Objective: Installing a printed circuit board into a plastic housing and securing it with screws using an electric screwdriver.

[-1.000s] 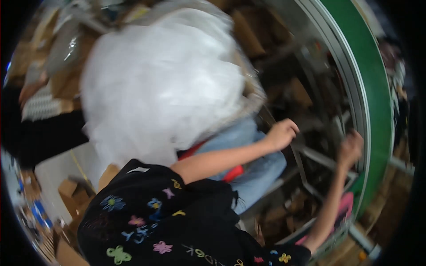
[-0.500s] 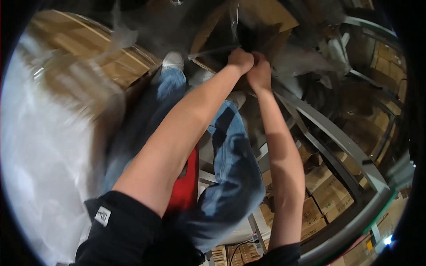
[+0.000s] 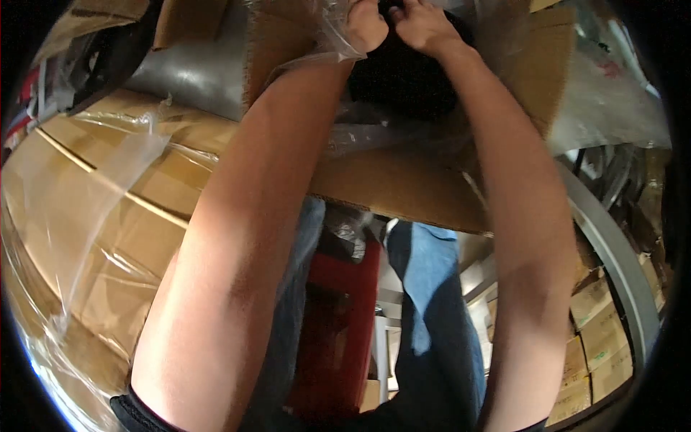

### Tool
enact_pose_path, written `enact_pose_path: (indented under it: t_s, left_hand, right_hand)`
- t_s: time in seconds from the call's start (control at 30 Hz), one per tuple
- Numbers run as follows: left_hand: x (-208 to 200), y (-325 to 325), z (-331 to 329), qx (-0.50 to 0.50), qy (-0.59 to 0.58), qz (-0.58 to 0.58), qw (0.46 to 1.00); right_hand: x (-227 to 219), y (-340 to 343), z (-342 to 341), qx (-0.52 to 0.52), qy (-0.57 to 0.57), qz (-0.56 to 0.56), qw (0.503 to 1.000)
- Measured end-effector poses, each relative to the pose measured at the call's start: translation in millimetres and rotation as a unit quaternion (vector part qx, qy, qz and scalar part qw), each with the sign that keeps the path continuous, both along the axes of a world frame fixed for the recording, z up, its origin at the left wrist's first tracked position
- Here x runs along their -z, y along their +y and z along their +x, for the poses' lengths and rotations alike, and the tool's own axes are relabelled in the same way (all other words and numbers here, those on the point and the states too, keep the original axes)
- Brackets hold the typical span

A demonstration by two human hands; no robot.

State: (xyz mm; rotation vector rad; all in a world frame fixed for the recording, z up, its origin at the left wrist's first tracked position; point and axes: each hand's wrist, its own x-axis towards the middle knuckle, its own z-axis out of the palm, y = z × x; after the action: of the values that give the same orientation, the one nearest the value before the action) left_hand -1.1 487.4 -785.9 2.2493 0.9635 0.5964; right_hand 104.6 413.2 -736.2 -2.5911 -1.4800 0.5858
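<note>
Both my arms reach into an open cardboard box [image 3: 403, 183] at the top of the view. Inside it is a dark black item [image 3: 407, 79], its kind unclear, with a soft-looking surface. My left hand [image 3: 368, 27] is curled at its left edge, fingers cut off by the picture's top. Clear plastic film [image 3: 338, 32] lies over that wrist. Across the black item, my right hand [image 3: 426, 27] bends its thumb and fingers against its upper edge. What the left fingers grip is hidden.
A large carton wrapped in clear film [image 3: 108, 223] stands at the left. Below the box, between my legs, is a red object [image 3: 367, 309]. A grey metal rail [image 3: 612, 237] curves along the right, with stacked cartons [image 3: 601, 338] beyond it. More clear plastic [image 3: 612, 101] hangs at upper right.
The view has moved in over the box, which now appears larger and nearer. My hands have gone from close together to slightly apart, with the black item now plainly showing below them.
</note>
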Motion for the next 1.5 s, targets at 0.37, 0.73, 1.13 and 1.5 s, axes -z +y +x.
enact_pose_path:
  t_s: [0.37, 0.73, 1.13, 1.5]
  left_hand:
    - [12.4, -35.8, -47.6, 0.151, 0.026, -0.026, 0.988]
    - [-15.9, -76.0, -78.5, 0.020, -0.021, -0.318, 0.948]
    - [-23.6, -86.7, -73.8, -0.136, 0.008, -0.429, 0.893]
    - [-111.4, -100.1, -52.0, -0.176, -0.041, -0.550, 0.815]
  right_hand:
    - [33.3, -61.5, -78.0, 0.207, 0.162, 0.245, 0.933]
    - [22.2, -88.6, -124.4, 0.543, 0.280, 0.244, 0.753]
    - [26.6, -50.0, -152.7, 0.762, 0.268, 0.306, 0.505]
    - [-58.1, -57.5, -128.2, 0.762, 0.273, 0.401, 0.429]
